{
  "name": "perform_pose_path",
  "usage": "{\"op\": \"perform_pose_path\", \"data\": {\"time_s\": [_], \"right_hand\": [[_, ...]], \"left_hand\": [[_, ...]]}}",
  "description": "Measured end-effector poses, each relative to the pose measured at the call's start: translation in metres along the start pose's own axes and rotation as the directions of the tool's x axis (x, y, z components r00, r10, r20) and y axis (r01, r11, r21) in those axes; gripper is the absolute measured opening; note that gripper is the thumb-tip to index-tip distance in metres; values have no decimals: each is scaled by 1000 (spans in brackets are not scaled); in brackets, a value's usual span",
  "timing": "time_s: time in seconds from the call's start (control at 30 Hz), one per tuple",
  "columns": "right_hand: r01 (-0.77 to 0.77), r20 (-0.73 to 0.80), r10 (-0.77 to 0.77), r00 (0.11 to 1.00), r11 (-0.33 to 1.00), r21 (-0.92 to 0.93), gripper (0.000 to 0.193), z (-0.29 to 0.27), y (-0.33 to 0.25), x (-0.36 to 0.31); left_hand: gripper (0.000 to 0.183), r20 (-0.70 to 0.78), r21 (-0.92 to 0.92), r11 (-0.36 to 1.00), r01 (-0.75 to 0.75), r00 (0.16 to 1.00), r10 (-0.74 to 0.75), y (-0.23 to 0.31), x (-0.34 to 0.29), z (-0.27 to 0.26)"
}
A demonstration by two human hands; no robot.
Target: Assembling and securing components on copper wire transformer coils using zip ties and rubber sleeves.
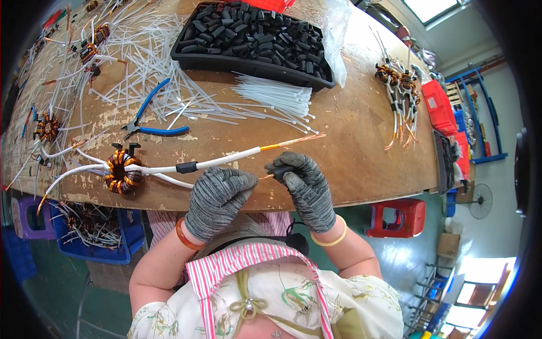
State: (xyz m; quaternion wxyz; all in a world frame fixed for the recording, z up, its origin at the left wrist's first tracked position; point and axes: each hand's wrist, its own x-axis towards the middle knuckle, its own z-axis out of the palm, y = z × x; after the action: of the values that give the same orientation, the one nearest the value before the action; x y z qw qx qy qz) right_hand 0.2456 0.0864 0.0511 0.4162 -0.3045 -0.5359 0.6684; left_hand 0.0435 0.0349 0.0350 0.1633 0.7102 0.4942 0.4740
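Note:
A toroidal coil (pixel 123 171) wound with copper and dark wire lies near the table's front edge, with white-sleeved leads running out from it. My left hand (pixel 221 196), in a grey knit glove, is closed round one lead; its bare copper end (pixel 266 177) sticks out past the fingertips. Between the thumb and fingers of my right hand (pixel 307 191), gloved alike, is a short black sleeve (pixel 278 171), right at that copper end. Just beyond my hands runs another lead (pixel 228 158) with a black sleeve (pixel 186 168) around it and frayed copper strands at its tip.
Blue-handled cutters (pixel 149 116) lie past the coil among scattered white cable ties (pixel 164 90). A black tray (pixel 248 66) of black sleeves stands at the back. More coils lie at left, and a bunch of coils (pixel 398 85) at right. Below are a blue crate (pixel 132 240) and a red stool (pixel 415 219).

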Motion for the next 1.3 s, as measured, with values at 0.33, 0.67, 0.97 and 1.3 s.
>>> {"op": "perform_pose_path", "data": {"time_s": [0.33,0.67,0.97,1.3], "right_hand": [[59,60,-53,997,993,-104,32,3,-1,5],[-3,67,11,998,993,-119,36,13,6,6],[-219,41,216,976,972,89,32,3,5,7],[-311,43,308,950,943,118,28,19,11,12]], "left_hand": [[20,6,-15,1000,-7,1000,7,-1,-1,-1],[21,3,-36,999,-5,1000,6,0,0,-2],[23,-62,-257,911,322,935,-348,4,-8,1],[22,-88,-4,997,75,993,-75,-6,-11,-7]]}}
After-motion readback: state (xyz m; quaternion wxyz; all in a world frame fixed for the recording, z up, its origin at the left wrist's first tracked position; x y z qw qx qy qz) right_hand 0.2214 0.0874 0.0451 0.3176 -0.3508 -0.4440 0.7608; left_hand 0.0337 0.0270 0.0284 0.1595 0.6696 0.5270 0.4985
